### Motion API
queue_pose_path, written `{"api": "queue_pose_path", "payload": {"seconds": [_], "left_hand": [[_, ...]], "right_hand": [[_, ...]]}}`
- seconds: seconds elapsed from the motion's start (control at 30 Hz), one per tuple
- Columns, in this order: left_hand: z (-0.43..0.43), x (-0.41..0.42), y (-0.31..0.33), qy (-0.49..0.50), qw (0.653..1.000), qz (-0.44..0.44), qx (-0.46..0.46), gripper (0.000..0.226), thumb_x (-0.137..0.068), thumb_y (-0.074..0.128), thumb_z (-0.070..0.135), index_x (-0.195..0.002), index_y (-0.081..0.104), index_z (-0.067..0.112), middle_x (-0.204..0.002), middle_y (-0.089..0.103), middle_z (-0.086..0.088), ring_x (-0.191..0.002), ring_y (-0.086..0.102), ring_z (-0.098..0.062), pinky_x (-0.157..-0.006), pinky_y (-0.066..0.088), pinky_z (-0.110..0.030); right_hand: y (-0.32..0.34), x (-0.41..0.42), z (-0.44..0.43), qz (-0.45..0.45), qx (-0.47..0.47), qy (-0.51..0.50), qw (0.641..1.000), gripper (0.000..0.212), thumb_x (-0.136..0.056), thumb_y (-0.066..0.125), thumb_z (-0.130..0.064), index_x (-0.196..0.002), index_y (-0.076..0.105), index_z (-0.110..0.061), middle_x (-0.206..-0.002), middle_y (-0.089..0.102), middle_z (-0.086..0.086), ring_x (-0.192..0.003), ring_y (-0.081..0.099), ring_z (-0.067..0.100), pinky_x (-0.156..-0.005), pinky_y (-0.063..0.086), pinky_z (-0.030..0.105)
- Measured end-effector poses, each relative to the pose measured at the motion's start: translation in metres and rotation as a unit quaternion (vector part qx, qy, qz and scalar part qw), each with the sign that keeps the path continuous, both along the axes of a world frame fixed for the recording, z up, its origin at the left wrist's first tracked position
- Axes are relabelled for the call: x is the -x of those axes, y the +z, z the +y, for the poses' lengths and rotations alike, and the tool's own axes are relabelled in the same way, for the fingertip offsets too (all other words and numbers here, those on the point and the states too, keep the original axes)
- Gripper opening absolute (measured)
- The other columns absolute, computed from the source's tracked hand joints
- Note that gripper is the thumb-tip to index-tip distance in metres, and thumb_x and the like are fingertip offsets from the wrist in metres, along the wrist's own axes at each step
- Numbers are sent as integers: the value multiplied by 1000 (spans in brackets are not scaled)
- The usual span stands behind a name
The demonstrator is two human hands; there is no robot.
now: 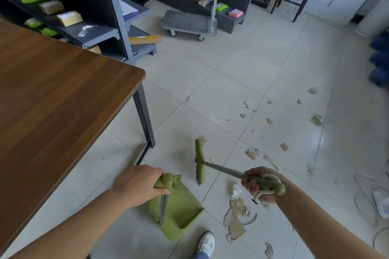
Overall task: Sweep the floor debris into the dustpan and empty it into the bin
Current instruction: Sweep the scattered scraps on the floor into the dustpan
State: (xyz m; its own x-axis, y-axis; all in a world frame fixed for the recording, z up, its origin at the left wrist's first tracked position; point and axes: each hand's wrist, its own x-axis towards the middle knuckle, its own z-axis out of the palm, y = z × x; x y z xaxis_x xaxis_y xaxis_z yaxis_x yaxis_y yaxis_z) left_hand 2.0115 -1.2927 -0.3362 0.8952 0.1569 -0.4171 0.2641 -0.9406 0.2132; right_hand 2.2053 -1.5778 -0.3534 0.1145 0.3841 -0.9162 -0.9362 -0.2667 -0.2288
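Note:
My left hand (pixel 140 184) grips the top of the upright handle of a green dustpan (pixel 179 214), whose pan rests on the tiled floor in front of me. My right hand (pixel 260 187) grips the green handle end of a broom; its grey shaft runs up-left to the green broom head (pixel 199 163), which lies on the floor just beyond the pan. Cardboard scraps (pixel 236 219) sit right of the pan under my right hand. More paper and cardboard debris (pixel 252 153) is scattered across the tiles to the right. No bin is in view.
A brown wooden table (pixel 52 94) fills the left, its dark leg (pixel 145 118) near the dustpan. Grey shelving with parcels (pixel 69 18) stands behind. A flat trolley (pixel 189 22) is parked at the back. White cables (pixel 366 202) lie at far right. My white shoe (pixel 207 243) is below the pan.

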Motion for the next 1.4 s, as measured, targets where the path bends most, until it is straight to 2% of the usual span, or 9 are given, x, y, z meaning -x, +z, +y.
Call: {"api": "queue_pose_path", "payload": {"seconds": [0.2,0.33,0.57,0.77,0.9,1.0,1.07,1.17,1.4], "left_hand": [[11,-30,5,40,999,4,-7,38,-82,53,69,-80,45,32,-68,48,11,-71,52,-13,-53,33,-25],[14,-51,0,49,999,2,-12,34,-82,51,70,-88,49,36,-73,50,12,-72,52,-12,-58,38,-24],[23,-85,-17,81,996,6,-22,43,-82,51,69,-98,58,30,-83,62,9,-79,61,-16,-63,46,-28],[19,-109,-20,63,998,16,-25,41,-84,51,67,-94,57,28,-77,56,11,-72,53,-14,-61,41,-28],[10,-128,-15,36,999,16,-21,38,-85,50,66,-95,55,30,-85,60,8,-77,55,-14,-61,38,-27],[2,-143,-12,20,999,22,-20,36,-85,50,67,-89,50,31,-82,57,8,-83,60,-17,-63,39,-28],[-2,-152,-11,9,999,22,-24,35,-85,50,67,-86,47,31,-78,55,8,-80,57,-17,-63,37,-29],[-8,-164,-9,1,1000,15,-19,35,-85,50,66,-80,41,33,-67,42,11,-73,49,-15,-61,37,-29],[-17,-191,-8,-17,1000,2,-20,39,-83,50,68,-87,50,29,-73,47,12,-73,52,-16,-62,42,-31]], "right_hand": [[-18,-40,66,15,-70,21,997,28,-99,32,-16,-74,44,-8,-43,47,5,-25,44,13,-26,33,13],[-38,-63,101,32,-72,31,996,26,-99,33,-18,-75,42,-9,-42,48,4,-26,44,13,-27,31,12],[-61,-102,124,44,-65,-29,996,19,-96,34,-13,-84,46,-5,-46,47,5,-26,42,13,-30,29,10],[-63,-143,85,66,-51,-114,990,23,-96,32,-13,-81,46,-3,-49,45,6,-26,39,11,-26,29,14],[-56,-160,39,80,-47,-128,987,28,-97,31,-17,-75,44,-6,-45,44,5,-25,42,12,-25,32,14],[-49,-164,10,72,-45,-141,986,12,-85,39,-10,-75,44,-7,-47,46,5,-26,44,11,-24,33,16],[-44,-167,-7,66,-41,-154,985,6,-80,41,-9,-75,44,-7,-47,46,6,-25,44,12,-24,33,15],[-36,-173,-31,62,-20,-181,981,22,-94,33,-13,-76,43,-6,-45,45,7,-24,43,13,-24,32,14],[-26,-178,-66,46,20,-209,977,23,-96,33,-15,-78,43,-4,-44,44,8,-23,42,13,-24,32,14]]}}
